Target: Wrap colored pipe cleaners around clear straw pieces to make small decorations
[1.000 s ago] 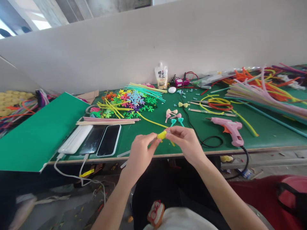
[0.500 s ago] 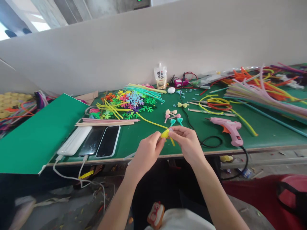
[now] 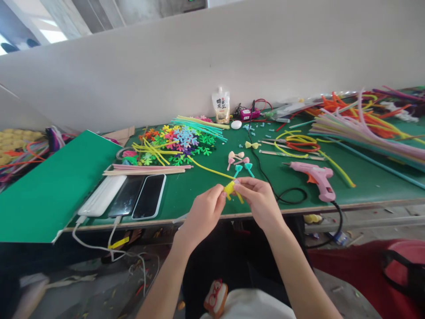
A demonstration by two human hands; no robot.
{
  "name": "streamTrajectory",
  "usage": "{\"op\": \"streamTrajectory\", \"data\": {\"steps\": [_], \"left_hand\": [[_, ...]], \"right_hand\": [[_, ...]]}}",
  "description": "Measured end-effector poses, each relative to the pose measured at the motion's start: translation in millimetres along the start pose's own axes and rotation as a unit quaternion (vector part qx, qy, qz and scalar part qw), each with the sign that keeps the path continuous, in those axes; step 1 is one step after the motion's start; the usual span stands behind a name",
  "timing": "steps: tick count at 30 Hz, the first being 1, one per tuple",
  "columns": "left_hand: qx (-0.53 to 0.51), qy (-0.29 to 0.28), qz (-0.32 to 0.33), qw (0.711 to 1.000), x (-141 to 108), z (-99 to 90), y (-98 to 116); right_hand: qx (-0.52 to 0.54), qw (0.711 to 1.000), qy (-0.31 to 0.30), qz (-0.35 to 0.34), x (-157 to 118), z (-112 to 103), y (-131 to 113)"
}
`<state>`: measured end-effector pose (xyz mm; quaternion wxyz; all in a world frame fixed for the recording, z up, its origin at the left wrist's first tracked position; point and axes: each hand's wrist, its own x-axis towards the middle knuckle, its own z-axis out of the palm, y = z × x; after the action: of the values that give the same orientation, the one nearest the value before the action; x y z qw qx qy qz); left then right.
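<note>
A yellow pipe cleaner (image 3: 229, 188), wound into a tight coil, is held between my two hands just over the table's front edge. My left hand (image 3: 206, 207) pinches the coil's left side with thumb and fingers. At its right end, my right hand (image 3: 258, 198) grips it between thumb and fingertips, with a small pale bit showing there. Short yellow ends hang below the coil, and a long yellow strand runs up and left across the table. Beyond my fingers lie small pink and teal twisted pieces (image 3: 248, 168) and a pale yellow bow (image 3: 252, 145).
A pink glue gun (image 3: 318, 177) lies right, its black cord trailing off the edge. Left are a phone (image 3: 149, 197), a white power bank (image 3: 102, 195) and a green board (image 3: 63, 190). Colourful snowflake shapes (image 3: 186, 137) and pipe cleaner bundles (image 3: 361, 135) spread behind.
The coil has turned slightly in my fingers, and a second short yellow end now shows beneath it. Both hands stay in nearly the same place; the view has shifted a little.
</note>
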<state>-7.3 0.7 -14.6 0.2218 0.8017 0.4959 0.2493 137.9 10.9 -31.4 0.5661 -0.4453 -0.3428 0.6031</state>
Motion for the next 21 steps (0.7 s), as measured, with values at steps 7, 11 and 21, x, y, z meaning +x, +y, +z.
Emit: {"op": "streamTrajectory", "data": {"steps": [7,11,21], "left_hand": [[-0.018,0.006,-0.022,1.000,0,1.1,0],[-0.014,0.013,-0.016,1.000,1,2.5,3],[-0.026,0.079,-0.013,0.996,5,5.4,7]], "right_hand": [[-0.003,0.999,-0.045,0.007,0,-1,-2],[0.006,0.998,-0.055,0.007,-1,0,-3],[0.023,0.998,-0.058,-0.011,-5,11,-6]]}}
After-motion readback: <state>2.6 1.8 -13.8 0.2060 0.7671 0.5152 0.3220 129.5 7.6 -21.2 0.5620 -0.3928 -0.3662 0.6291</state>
